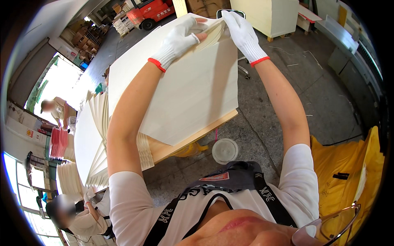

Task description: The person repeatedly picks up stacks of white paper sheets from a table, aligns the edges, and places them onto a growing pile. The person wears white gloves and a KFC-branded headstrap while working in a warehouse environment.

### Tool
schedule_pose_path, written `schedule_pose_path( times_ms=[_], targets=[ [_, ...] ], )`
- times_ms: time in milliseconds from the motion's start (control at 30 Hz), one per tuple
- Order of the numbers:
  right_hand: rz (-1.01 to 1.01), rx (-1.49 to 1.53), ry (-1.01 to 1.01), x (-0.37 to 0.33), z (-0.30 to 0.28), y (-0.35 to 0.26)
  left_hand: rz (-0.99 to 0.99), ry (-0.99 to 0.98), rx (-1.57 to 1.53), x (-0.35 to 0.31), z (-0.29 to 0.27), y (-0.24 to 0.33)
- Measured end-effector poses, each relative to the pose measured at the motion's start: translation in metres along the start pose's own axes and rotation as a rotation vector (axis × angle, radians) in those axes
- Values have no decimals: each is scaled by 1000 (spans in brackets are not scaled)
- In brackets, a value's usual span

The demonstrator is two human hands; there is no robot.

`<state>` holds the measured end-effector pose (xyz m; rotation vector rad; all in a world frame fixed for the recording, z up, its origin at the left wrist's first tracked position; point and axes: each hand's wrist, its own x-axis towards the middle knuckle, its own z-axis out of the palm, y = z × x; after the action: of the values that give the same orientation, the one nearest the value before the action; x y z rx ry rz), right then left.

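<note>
Large cream paper sheets lie in front of me on a wooden table. Both my hands wear white knit gloves with red cuffs, and bare fingertips show on the left one. At the far edge, my left hand is closed round a bent bundle of sheets, its thumb on top. To the right, my right hand pinches the corner of the same bundle, where the sheet edges fan apart. The fingers beneath the paper are hidden.
Fanned paper stacks lie left of my arm. The wooden table edge is nearest me, with a round white bucket below it. Yellow fabric hangs at right. Two people are at left; a red forklift stands behind.
</note>
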<state>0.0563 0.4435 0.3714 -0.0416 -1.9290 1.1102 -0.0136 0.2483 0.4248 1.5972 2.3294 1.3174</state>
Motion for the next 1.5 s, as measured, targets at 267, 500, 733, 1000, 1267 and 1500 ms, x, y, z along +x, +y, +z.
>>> schedule_pose_path(
  times_ms=[267, 500, 733, 1000, 1267, 1500],
  targets=[
    [-58, -20, 11, 0, 1, -2, 37, 23, 278, -1, 3, -3],
    [-60, -60, 30, 1, 3, 5, -118, -1, 108, -3, 4, 7],
    [-4, -59, 11, 0, 1, 1, -115, 2, 141, -4, 5, 11],
    [-25, -46, -20, 3, 3, 4, 121, 87, 344, -3, 2, -12],
    [-23, 7, 18, 1, 4, 6, -197, 22, 314, -6, 9, 18],
    [13, -32, -11, 1, 1, 2, 16, 47, 307, -8, 8, 15]
  ],
)
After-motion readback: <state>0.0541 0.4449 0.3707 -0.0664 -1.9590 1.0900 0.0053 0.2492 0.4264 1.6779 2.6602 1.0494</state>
